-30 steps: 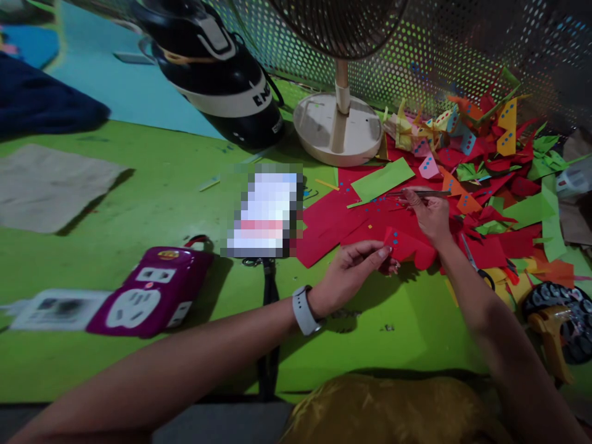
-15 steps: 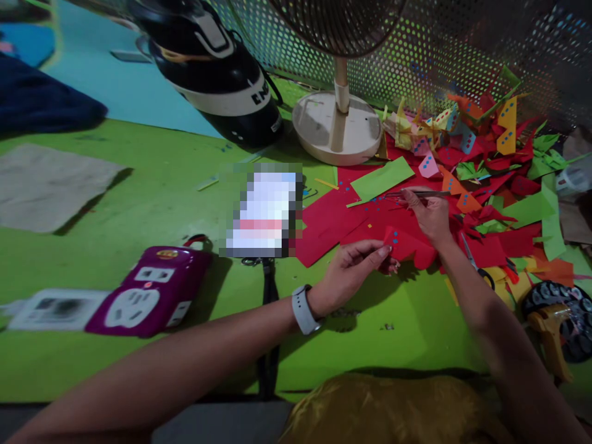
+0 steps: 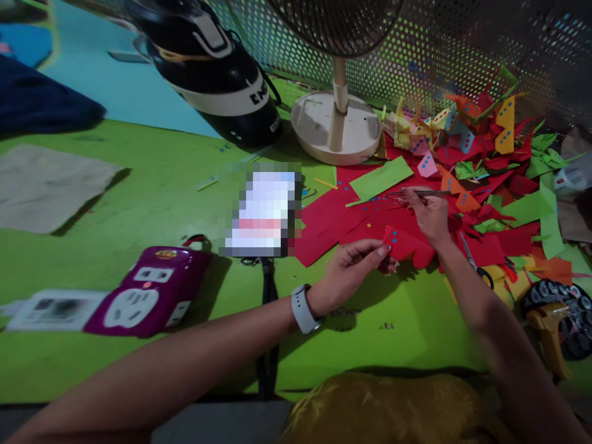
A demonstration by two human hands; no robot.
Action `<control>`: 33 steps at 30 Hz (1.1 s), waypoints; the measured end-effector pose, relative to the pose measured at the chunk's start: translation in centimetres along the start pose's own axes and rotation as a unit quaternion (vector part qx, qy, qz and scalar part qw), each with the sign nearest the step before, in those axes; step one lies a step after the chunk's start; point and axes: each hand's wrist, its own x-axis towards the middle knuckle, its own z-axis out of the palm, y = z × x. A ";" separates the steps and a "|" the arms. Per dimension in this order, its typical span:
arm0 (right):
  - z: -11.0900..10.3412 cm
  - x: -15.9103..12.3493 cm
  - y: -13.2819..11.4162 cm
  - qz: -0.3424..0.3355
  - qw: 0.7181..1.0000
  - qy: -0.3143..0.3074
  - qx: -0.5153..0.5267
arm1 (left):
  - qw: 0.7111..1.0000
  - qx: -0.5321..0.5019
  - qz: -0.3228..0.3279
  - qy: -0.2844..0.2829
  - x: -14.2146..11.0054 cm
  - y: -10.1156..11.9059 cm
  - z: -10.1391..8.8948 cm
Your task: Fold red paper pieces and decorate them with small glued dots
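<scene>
From where I stand, the left hand (image 3: 363, 254) has its grip pinched on one end of a folded red piece (image 3: 414, 245), at the near side of a flat red sheet (image 3: 324, 223) on the green surface (image 3: 171, 160). The right hand (image 3: 431, 213) closes its grip around what look like slim metal tweezers (image 3: 439, 193), tips among loose blue specks (image 3: 374, 200); whether they've caught one, I can't tell. Two blue dots (image 3: 394, 237) show on the red piece, so I'd call it partly dotted: an orange-yellow piece (image 3: 505, 126) and a pink piece (image 3: 427, 165) beyond carry fuller rows. Plenty of specks lie unused. The paper looks thin and matte, creased into sharp points in the heap, while a green rectangle (image 3: 382, 177) lies flat, apparently unfolded. Behind stand a fan's round, pale base (image 3: 314, 135) and a screen (image 3: 444, 68) punched with small holes.
</scene>
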 end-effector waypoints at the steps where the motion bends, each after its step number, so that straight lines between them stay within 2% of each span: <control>1: 0.0 0.0 0.0 0.000 1.000 0.003 0.003 | 1.000 -0.002 0.001 0.000 0.0 0.0 0.0; 8: -0.1 0.1 -0.2 0.002 1.000 0.026 0.001 | 1.000 0.005 -0.008 0.004 0.0 0.1 0.0; 15: -0.1 0.2 -0.1 0.022 0.999 0.015 0.031 | 1.000 -0.015 -0.004 0.001 0.0 -0.1 0.0; 22: -0.3 -0.2 0.0 -0.027 0.999 -0.007 -0.023 | 1.000 -0.017 -0.004 0.002 0.0 -0.1 0.0; 33: 0.0 -0.1 -0.2 0.021 1.000 0.015 0.012 | 1.000 -0.005 -0.003 0.003 0.0 -0.1 -0.1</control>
